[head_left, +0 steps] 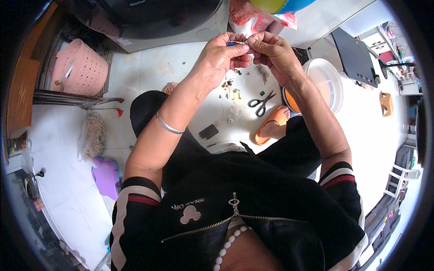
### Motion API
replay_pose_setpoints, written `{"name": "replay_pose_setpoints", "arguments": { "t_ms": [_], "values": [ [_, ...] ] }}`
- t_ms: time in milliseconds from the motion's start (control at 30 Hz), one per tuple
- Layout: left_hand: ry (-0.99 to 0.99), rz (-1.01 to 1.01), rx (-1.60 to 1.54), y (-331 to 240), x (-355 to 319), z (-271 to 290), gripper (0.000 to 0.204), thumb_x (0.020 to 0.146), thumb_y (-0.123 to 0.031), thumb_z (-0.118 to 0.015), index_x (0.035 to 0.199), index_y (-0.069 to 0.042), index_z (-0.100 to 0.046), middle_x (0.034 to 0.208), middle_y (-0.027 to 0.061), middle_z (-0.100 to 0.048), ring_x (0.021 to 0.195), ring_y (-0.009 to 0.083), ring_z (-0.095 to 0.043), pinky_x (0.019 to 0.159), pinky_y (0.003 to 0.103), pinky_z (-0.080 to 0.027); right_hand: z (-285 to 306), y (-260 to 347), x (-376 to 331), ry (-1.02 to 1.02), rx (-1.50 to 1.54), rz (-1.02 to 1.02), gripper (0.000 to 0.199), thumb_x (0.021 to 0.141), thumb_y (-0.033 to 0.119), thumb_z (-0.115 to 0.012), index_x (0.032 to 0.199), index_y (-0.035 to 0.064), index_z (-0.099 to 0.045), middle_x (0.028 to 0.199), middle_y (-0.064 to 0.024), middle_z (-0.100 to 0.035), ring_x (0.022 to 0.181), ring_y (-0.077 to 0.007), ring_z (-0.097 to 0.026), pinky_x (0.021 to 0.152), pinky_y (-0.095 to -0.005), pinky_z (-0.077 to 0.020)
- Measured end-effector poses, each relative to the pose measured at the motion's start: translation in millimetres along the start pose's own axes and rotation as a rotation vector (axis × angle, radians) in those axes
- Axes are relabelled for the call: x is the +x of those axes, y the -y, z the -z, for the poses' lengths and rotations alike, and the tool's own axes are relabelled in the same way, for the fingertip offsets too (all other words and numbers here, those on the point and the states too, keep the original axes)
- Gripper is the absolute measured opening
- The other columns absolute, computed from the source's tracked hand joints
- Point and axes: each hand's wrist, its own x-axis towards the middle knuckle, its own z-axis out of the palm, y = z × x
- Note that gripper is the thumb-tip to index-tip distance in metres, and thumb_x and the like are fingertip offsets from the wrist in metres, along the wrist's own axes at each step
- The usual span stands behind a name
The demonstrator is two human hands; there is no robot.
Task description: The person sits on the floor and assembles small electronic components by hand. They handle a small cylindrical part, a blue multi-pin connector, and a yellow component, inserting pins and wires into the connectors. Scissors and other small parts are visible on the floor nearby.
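Observation:
Up in front of me, over the floor, both hands are close together with their fingertips nearly meeting. My left hand [220,55] pinches a small blue piece [231,44] with thin strands sticking out of it; its exact kind is too small to tell. My right hand [275,53] has thumb and forefinger pressed together at the end of those strands. Below the hands, several small black, yellow and red bits [233,90] lie scattered on the floor. Black-handled scissors [258,106] rest to their right, blades partly apart. A pale tied bundle of cord [263,74] lies under my right hand.
A clear plastic bag [234,114] and a dark flat pouch [208,132] lie nearer my legs. At right stands a white bucket [335,86]; at left, a pink basket [86,67] beside a dark rack [68,98]. A purple item [106,177] lies further left.

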Motion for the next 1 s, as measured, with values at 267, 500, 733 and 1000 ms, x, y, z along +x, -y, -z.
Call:
{"name": "replay_pose_setpoints", "arguments": {
  "t_ms": [267, 500, 733, 1000],
  "values": [
    [0.024, 0.030, -0.069, -0.3, 2.4, -7.8, 0.023, 0.089, -0.016, -0.049, 0.104, 0.001, -0.049, 0.097, 0.0143, -0.058, 0.087, 0.0204, -0.060, 0.075, 0.028, -0.050, 29.7, 0.6, 4.1, -0.081, 0.074, -0.042, 0.015, 0.083, 0.021, -0.059, 0.086, 0.0065, -0.057, 0.080, -0.0043, -0.061, 0.066, -0.0088, -0.055, 0.063, -0.0217, -0.0455],
    [-0.001, 0.126, -0.249, -3.6, 3.2, -2.2, 0.041, 0.092, -0.030, -0.042, 0.114, 0.004, -0.043, 0.106, 0.0203, -0.055, 0.099, 0.0257, -0.056, 0.084, 0.031, -0.047, 46.8, 3.7, -7.9, -0.112, 0.139, -0.067, 0.015, 0.090, 0.018, -0.048, 0.092, 0.0028, -0.052, 0.082, -0.0066, -0.062, 0.061, -0.0072, -0.058, 0.050, -0.0168, -0.0489],
    [0.013, 0.189, -0.202, -2.5, 2.8, -3.6, 0.035, 0.091, -0.022, -0.045, 0.114, 0.004, -0.043, 0.108, 0.0187, -0.054, 0.100, 0.0252, -0.055, 0.086, 0.031, -0.047, 41.6, -2.5, -16.4, -0.057, 0.137, -0.110, 0.016, 0.087, 0.021, -0.054, 0.090, 0.0049, -0.053, 0.079, -0.0057, -0.062, 0.061, -0.0076, -0.058, 0.053, -0.0178, -0.0474],
    [0.020, 0.160, -0.102, -0.2, -0.2, -5.1, 0.025, 0.087, -0.005, -0.048, 0.110, 0.003, -0.048, 0.098, 0.0118, -0.055, 0.094, 0.0230, -0.058, 0.084, 0.031, -0.048, 37.3, -8.5, -14.3, -0.054, 0.126, -0.117, 0.014, 0.084, 0.020, -0.058, 0.086, 0.0061, -0.057, 0.079, -0.0040, -0.061, 0.064, -0.0074, -0.058, 0.054, -0.0184, -0.0463]
  ]
}}
